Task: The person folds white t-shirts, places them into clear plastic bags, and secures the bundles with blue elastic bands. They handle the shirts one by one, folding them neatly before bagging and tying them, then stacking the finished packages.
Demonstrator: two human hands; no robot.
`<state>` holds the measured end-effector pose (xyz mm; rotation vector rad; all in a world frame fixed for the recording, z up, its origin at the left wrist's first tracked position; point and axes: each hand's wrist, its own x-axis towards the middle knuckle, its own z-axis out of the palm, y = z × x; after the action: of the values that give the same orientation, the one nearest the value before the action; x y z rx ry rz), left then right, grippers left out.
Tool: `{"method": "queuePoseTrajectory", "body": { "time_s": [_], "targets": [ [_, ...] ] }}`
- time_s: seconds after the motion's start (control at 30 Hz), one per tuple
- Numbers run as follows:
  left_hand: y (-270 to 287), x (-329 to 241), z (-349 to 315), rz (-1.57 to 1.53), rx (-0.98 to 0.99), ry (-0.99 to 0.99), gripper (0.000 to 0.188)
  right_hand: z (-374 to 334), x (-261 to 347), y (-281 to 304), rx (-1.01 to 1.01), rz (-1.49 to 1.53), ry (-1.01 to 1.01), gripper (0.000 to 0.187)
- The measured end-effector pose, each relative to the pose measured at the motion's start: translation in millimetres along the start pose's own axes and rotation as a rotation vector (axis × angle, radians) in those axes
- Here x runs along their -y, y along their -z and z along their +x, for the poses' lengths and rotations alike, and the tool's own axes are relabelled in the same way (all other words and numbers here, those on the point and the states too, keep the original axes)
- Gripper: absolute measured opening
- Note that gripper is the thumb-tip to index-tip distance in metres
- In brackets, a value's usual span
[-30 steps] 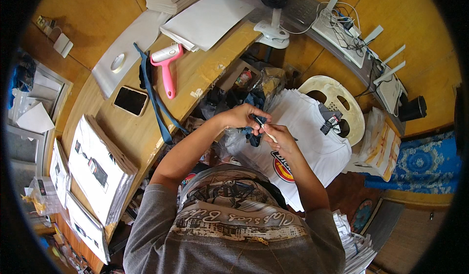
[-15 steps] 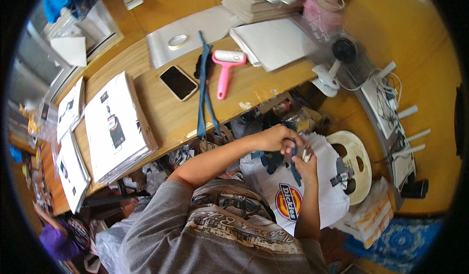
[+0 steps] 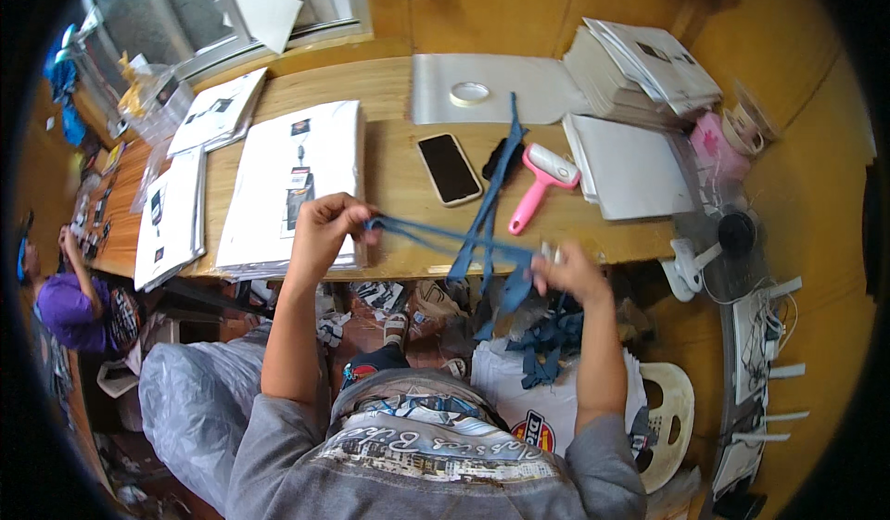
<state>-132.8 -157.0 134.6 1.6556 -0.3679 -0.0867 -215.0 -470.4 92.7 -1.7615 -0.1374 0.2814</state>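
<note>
A blue fabric strip (image 3: 436, 234) is drawn out between my two hands above the table's front edge, blurred by motion. My left hand (image 3: 323, 234) pinches its left end beside a stack of white packages. My right hand (image 3: 573, 274) is closed on the other end, where a loose tail hangs down. Something small and whitish shows at the right fingers, too blurred to name. Below lie blue fabric scraps (image 3: 549, 342) on a white printed shirt (image 3: 496, 381). Another blue strip (image 3: 489, 191) lies on the table and droops over its front edge.
A phone (image 3: 450, 170), a pink lint roller (image 3: 533, 196) and a tape roll (image 3: 470, 93) lie on the table (image 3: 389, 186). White packages (image 3: 269, 186) stand left, white sheets (image 3: 630, 168) right. A plastic stool (image 3: 677, 427) is at lower right. Another person (image 3: 74, 307) works far left.
My hands have moved apart, from close together over the shirt to above the table edge, stretching the blue strip. The view has turned, and the scraps on the shirt show more fully.
</note>
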Motion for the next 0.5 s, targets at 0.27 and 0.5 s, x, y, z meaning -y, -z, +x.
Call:
{"method": "queuePoseTrajectory", "body": {
  "time_s": [0.27, 0.5],
  "targets": [
    [36.2, -15.5, 3.1, 0.065, -0.456, -0.111, 0.016, 199.3, 0.3, 133.9, -0.566, 0.141, -0.080, 0.027],
    [60.9, -3.9, -13.1, 0.187, -0.343, -0.113, 0.015, 213.8, -18.5, 44.3, -0.963, -0.969, 0.256, 0.033]
  ]
}}
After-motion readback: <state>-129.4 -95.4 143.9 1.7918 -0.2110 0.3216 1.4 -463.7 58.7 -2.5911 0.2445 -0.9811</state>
